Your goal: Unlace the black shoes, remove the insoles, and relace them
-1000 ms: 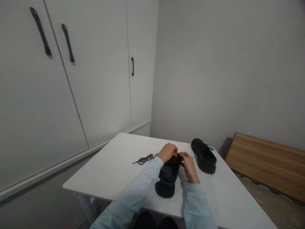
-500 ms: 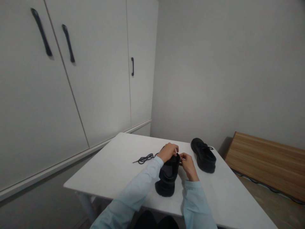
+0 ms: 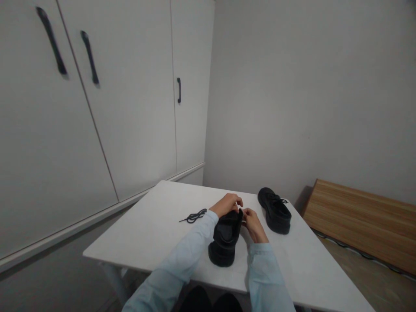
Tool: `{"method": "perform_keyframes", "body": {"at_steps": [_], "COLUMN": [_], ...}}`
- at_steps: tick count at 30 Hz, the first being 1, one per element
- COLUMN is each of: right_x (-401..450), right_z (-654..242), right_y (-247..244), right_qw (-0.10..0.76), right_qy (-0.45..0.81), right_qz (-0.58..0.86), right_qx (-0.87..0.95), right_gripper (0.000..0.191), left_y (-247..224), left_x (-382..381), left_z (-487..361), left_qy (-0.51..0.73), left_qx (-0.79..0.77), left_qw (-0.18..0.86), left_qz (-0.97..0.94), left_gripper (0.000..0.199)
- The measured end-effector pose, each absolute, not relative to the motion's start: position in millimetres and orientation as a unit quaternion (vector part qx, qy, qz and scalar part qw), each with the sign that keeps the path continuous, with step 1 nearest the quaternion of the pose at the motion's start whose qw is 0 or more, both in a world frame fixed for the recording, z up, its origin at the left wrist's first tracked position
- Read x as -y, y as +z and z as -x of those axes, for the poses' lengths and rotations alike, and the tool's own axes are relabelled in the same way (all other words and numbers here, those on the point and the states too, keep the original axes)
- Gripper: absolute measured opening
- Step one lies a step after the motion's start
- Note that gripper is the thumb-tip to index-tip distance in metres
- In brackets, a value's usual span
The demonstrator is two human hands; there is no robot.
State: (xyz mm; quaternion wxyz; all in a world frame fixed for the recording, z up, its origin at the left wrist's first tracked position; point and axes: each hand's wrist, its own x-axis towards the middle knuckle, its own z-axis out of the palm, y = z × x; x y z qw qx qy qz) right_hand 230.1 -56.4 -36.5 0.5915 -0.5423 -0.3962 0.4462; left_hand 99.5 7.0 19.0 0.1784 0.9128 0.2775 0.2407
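Observation:
A black shoe (image 3: 224, 242) stands on the white table, its heel toward me and its opening facing up. Over its front part lies my left hand (image 3: 227, 204), fingers bent and closed at the raised lacing flap. From the right side my right hand (image 3: 253, 223) pinches at the outer edge of that same flap; whatever is between the fingertips is too small to make out. A loose black shoelace (image 3: 195, 216) lies looped on the table left of the shoe, partly hidden behind my left wrist.
A second black shoe (image 3: 275, 212), with its lace in, stands farther right near the table's far edge. The white table (image 3: 146, 229) sits by white cabinets (image 3: 139, 108) and a grey wall (image 3: 292, 95). A wooden board (image 3: 360, 225) is at the right.
The view has shifted slightly, moving everything a little left in the picture. Both hands stay at the shoe's flap, with only small finger movements.

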Motion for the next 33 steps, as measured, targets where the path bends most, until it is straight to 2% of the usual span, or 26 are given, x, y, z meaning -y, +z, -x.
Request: {"method": "perform_keyframes", "body": {"at_steps": [3, 7, 10, 15, 17, 20, 23, 28, 33], "right_x": [55.6, 53.1, 49.9, 44.9, 44.4, 45.9, 48.6, 52.1, 55.1], "right_z": [-231.4, -234.0, -236.0, -238.8, -239.0, -237.9, -236.1, -233.5, -231.4], "right_y": [-37.7, -41.0, -43.6, -44.0, -42.8, -40.5, -37.7, -33.1, -27.8], "right_qw": [0.599, 0.615, 0.627, 0.653, 0.664, 0.678, 0.686, 0.687, 0.683], "right_qy": [0.438, 0.416, 0.395, 0.347, 0.327, 0.291, 0.267, 0.250, 0.211], "right_qz": [0.544, 0.550, 0.553, 0.549, 0.542, 0.526, 0.517, 0.507, 0.512], "right_qx": [0.391, 0.382, 0.381, 0.390, 0.399, 0.423, 0.438, 0.457, 0.476], "right_gripper": [0.019, 0.022, 0.021, 0.021, 0.022, 0.025, 0.027, 0.026, 0.025], "left_y": [19.8, 22.6, 24.6, 27.1, 26.6, 20.8, 8.9, -9.2, -5.3], "left_x": [-8.0, -14.0, -19.3, -20.4, -18.6, -15.5, -11.1, -1.0, 7.2], "left_z": [-98.3, -86.7, -67.5, -22.3, -3.0, 24.4, 46.8, 65.9, 67.4], "left_qy": [0.254, 0.324, 0.349, 0.288, 0.195, 0.128, 0.079, 0.030, 0.050], "left_qx": [-0.294, -0.305, -0.344, -0.451, -0.518, -0.567, -0.608, -0.645, -0.642], "left_qw": [0.212, 0.317, 0.333, 0.281, 0.213, 0.185, 0.165, 0.146, 0.134], "left_qz": [-0.897, -0.837, -0.805, -0.797, -0.805, -0.793, -0.773, -0.750, -0.753], "left_gripper": [0.022, 0.020, 0.022, 0.027, 0.025, 0.018, 0.021, 0.021, 0.010]}}
